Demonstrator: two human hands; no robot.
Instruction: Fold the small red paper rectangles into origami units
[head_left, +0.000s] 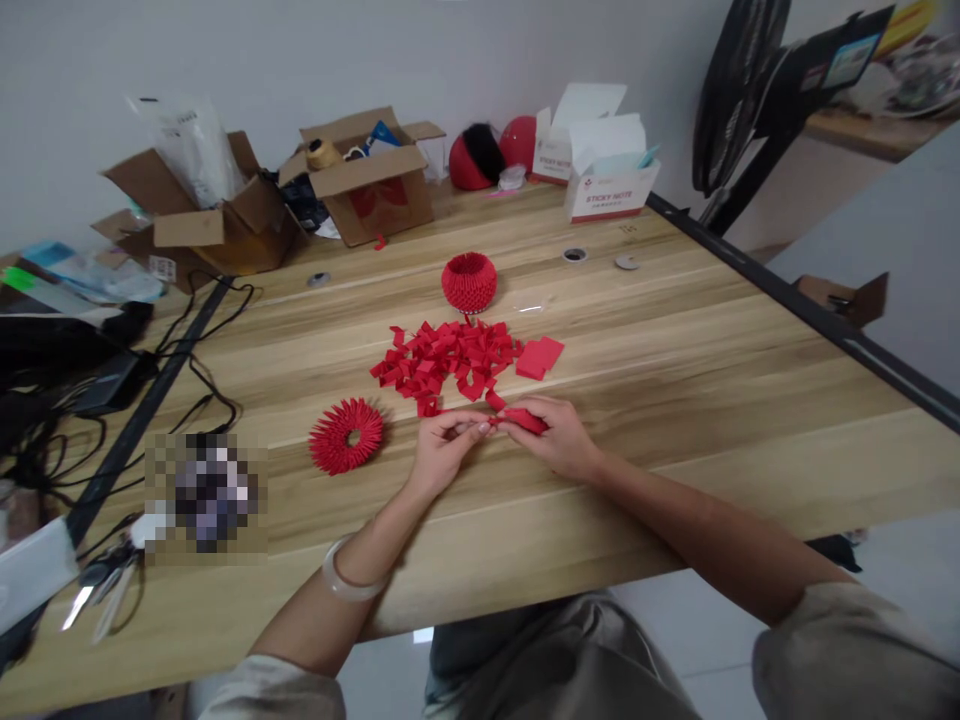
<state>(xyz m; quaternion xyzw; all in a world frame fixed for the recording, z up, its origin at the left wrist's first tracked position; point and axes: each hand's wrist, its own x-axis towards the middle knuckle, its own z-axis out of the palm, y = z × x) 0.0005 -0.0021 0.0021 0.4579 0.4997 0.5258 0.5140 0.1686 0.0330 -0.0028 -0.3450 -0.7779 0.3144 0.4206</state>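
Close together over the wooden table (600, 550), both my hands are closed on red paper. My right hand (559, 435) grips a red paper piece (527, 420), and my left hand (446, 450) pinches its left end with thumb and fingers. Just beyond them lies a loose pile of folded red paper pieces (450, 360). Flat red paper sheets (538, 356) rest to the right of the pile. A spiky red paper ring (347, 437) lies left of my left hand. Behind the pile stands a round red folded-paper bowl (469, 283).
Open cardboard boxes (382, 200) and white sticky note boxes (611, 185) line the back edge. Black cables (202, 350) and keys (112, 580) lie at the left. A black fan (739, 95) stands at the back right. A clear strip (529, 308) lies near the bowl.
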